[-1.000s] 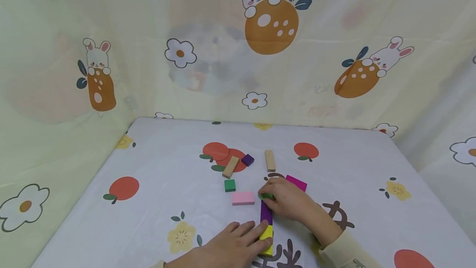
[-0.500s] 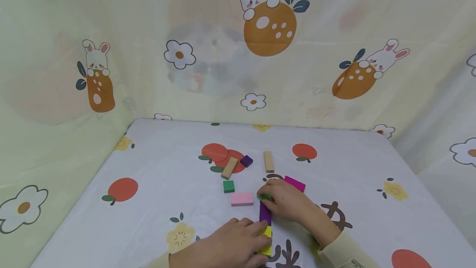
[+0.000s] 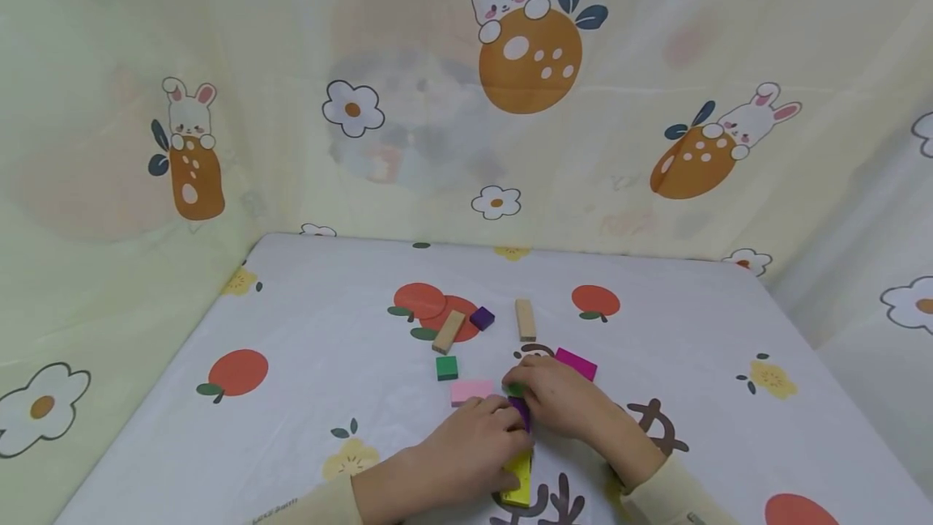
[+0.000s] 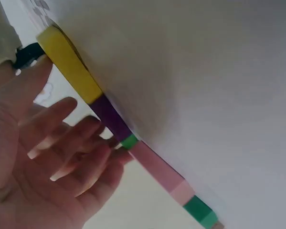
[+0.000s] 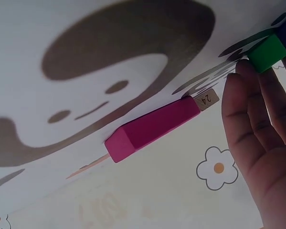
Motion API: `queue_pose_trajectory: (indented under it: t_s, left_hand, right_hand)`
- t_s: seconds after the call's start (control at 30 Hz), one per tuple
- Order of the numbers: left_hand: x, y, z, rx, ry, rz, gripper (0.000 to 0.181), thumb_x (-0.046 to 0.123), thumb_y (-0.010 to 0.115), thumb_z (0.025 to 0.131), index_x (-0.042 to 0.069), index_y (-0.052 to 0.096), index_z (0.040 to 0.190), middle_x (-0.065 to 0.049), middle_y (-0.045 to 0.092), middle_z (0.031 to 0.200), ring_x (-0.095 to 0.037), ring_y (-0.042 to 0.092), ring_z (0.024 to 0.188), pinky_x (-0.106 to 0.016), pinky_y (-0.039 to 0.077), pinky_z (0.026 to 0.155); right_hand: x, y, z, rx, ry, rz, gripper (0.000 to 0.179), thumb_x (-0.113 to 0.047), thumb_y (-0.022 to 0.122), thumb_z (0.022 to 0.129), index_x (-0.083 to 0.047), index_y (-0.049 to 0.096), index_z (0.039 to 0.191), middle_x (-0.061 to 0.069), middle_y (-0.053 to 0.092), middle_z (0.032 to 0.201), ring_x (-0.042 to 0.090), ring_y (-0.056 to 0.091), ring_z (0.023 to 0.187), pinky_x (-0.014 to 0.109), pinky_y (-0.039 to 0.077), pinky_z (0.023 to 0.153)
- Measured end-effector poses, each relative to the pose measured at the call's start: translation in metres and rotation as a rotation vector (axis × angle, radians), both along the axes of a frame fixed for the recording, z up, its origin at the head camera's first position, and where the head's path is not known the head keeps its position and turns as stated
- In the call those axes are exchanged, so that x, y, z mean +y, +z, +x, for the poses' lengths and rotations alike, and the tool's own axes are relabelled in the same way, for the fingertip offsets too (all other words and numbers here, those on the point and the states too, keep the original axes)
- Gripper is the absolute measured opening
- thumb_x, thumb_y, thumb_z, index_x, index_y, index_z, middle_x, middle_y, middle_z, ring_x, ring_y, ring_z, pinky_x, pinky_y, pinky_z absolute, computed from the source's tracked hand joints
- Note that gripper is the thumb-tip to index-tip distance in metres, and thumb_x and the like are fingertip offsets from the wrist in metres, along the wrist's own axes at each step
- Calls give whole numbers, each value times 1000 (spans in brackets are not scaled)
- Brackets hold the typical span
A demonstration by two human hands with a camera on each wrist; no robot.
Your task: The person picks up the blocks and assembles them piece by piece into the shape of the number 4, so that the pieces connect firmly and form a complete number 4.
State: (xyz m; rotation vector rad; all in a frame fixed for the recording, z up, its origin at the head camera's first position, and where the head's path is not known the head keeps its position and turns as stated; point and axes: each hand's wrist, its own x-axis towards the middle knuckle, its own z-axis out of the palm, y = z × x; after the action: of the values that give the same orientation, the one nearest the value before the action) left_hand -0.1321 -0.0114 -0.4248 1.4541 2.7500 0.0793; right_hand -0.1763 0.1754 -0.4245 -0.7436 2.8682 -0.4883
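Note:
A yellow block [image 3: 518, 478], a purple block [image 3: 521, 415] and a small green block [image 3: 513, 389] lie end to end in a line on the table. My right hand [image 3: 563, 397] pinches the green block at the far end; it shows also in the right wrist view. My left hand [image 3: 474, 450] lies beside the line, its thumb at the yellow block and its fingertips over the purple one. In the left wrist view the left fingers [image 4: 68, 107] look relaxed, beside the blocks. A pink block [image 3: 470, 392], partly hidden, lies just beyond the left hand.
Left of the right hand sits another green block [image 3: 447, 368]. Farther back are a plain wooden block [image 3: 449, 331], a dark purple block [image 3: 482, 318] and a second wooden block [image 3: 526, 320]. A magenta block [image 3: 577, 364] lies just behind the right hand. Patterned curtains surround the table.
My left hand has slid forward along the line, from the yellow block to the purple one, and its fingers bend more. The right hand stays at the green block.

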Motion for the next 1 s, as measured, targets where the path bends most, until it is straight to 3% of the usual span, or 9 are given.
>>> queue_pose_trajectory:
  t_s: [0.13,0.33,0.57,1.0]
  left_hand:
    - [2,3,-6,-79,74,-8,62,55,82,84,26,67,137,5,58,145,-21,48,140,-38,46,112]
    - [3,3,-15,-147,123,-96,87,65,78,81,25,51,153,3,44,161,-30,36,153,-50,39,119]
    - [2,2,-18,-224,151,-155,92,68,72,85,29,39,160,5,28,171,-32,25,158,-57,31,122]
    - [3,2,-19,-231,160,-159,92,69,73,83,33,39,160,6,29,171,-33,29,157,-60,31,121]
  right_hand:
    - [-2,1,1,-20,-36,0,25,-9,70,95,-11,76,119,3,73,112,22,66,110,45,56,100]
    - [-5,1,3,-38,-56,-8,33,-8,64,98,-11,70,130,8,71,130,30,63,128,52,50,108]
    - [-5,2,4,-52,-80,-11,35,-9,62,100,-12,68,134,8,70,133,31,61,131,52,49,110]
    - [0,3,4,-34,-85,-45,35,-11,62,101,-13,68,135,9,68,134,30,62,129,53,51,107]
